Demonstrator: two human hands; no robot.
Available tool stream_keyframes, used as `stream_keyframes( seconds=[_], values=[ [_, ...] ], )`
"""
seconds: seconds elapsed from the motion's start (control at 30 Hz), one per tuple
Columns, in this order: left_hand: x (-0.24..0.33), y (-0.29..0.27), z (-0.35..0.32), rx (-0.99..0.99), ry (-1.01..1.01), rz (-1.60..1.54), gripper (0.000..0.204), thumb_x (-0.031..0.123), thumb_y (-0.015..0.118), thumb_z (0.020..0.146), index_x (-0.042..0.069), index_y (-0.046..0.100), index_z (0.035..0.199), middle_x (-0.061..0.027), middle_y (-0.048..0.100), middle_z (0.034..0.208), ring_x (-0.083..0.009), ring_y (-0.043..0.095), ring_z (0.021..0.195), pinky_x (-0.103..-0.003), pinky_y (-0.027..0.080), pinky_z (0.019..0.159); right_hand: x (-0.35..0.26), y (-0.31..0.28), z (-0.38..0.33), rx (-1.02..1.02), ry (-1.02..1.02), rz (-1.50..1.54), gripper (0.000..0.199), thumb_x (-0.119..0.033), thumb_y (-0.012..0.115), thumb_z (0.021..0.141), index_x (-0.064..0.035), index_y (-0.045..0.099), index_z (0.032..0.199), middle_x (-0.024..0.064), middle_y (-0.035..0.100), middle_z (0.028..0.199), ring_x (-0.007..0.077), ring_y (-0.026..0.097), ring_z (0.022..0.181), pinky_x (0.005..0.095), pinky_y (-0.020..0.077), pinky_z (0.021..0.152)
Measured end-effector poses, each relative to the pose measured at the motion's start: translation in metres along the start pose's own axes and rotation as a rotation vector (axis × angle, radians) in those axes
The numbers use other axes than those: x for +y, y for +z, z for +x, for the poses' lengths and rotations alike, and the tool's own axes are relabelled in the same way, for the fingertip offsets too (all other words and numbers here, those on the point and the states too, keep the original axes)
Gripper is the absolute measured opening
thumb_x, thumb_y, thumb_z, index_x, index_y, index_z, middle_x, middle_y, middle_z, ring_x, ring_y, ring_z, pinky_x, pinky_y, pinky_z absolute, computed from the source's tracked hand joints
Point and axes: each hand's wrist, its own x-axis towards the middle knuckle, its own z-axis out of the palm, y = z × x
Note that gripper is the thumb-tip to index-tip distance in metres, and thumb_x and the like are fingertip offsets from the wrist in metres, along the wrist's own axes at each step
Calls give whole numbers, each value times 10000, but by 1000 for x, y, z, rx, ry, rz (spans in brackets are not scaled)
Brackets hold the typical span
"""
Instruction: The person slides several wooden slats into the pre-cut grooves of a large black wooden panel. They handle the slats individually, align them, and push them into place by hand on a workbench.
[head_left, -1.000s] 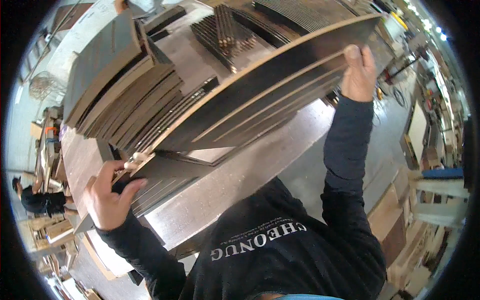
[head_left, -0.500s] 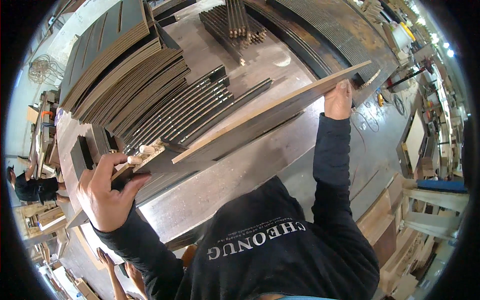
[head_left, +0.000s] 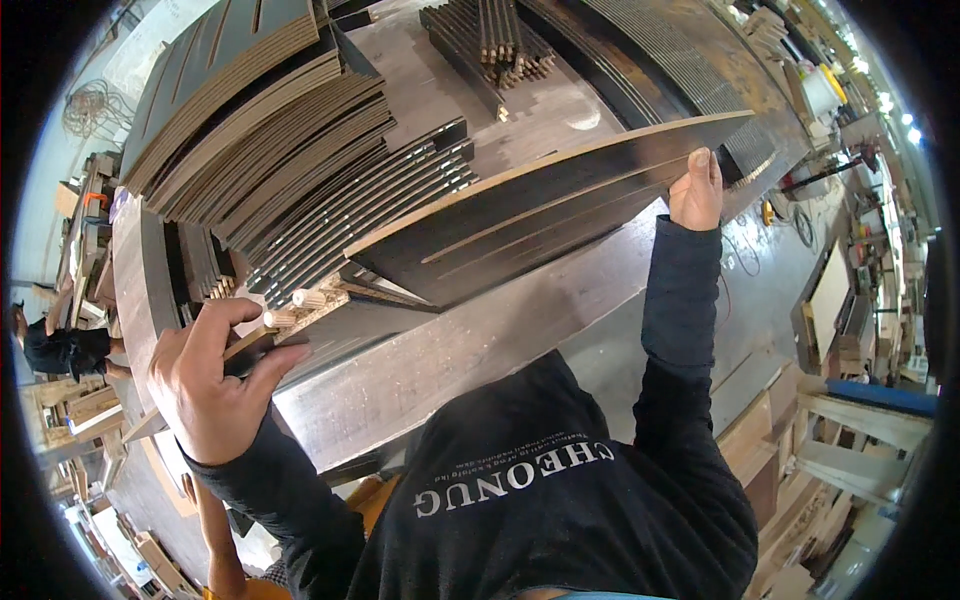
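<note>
A long dark wooden panel point(head_left: 520, 215) with pale edges and grooves along its face is held tilted over the workbench point(head_left: 480, 345). My right hand point(head_left: 697, 190) grips its far right end. My left hand point(head_left: 215, 380) closes on its near left end, where short wooden dowels point(head_left: 300, 300) stick out. Under and behind the panel lie rows of similar dark grooved panels point(head_left: 370, 205). A tall leaning stack of panels point(head_left: 250, 110) stands at the upper left.
A bundle of thin dark slats point(head_left: 495, 45) lies at the top centre. Another person point(head_left: 55, 350) stands at the far left among timber offcuts. Pale wooden frames and boards point(head_left: 830, 440) fill the floor at the right.
The panel has come down from a raised, broad-face position to a lower tilt near the bench. Both hands stayed on its ends, and the view has shifted toward the bench.
</note>
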Motion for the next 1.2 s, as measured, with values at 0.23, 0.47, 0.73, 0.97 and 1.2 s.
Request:
stream_keyframes(
  seconds=[0.23, 0.47, 0.73, 0.97, 1.2],
  values=[
    [-3, 4, 5, -12, 2, -16, 357, 136, 786, 504, 71, 593, 798, -89, 602, 674, -239, 564, 622, -318, 441, 590, -4, -1, -8, 32, 41, 39, 276, -227, 627, 824, -42, 518, 997, -2, 528, 933, 105, 497, 891, 266, 381, 867],
    [1, 5, 6, -20, -30, 8, 353, 147, 785, 514, 74, 590, 799, -106, 599, 676, -263, 574, 624, -323, 449, 578, 3, -2, -26, 91, -29, 104, 132, -216, 526, 883, -84, 532, 897, 3, 544, 901, 103, 519, 881, 282, 387, 889],
    [-3, 4, -3, 33, 16, 60, 368, 197, 794, 527, 89, 581, 806, -104, 604, 679, -292, 558, 621, -356, 430, 552, 26, -13, -29, 45, -65, 29, 358, -237, 621, 827, -5, 532, 1085, 12, 570, 1001, 97, 516, 878, 245, 407, 796],
    [-11, 11, 4, 123, 116, 98, 413, 311, 814, 491, 111, 596, 779, -81, 612, 665, -282, 568, 583, -363, 444, 546, 58, -24, -10, 263, 49, -250, 383, -232, 625, 805, 37, 539, 1064, 35, 577, 989, 110, 523, 888, 244, 415, 811],
    [-7, -1, 5, 134, 162, 143, 418, 459, 759, 547, 125, 568, 709, -46, 554, 528, -241, 544, 483, -340, 431, 574, -44, 10, 9, 54, -471, -377, 423, -350, 488, 833, -30, 492, 1110, 71, 499, 1140, 159, 468, 1001, 271, 345, 852]
  ],
)
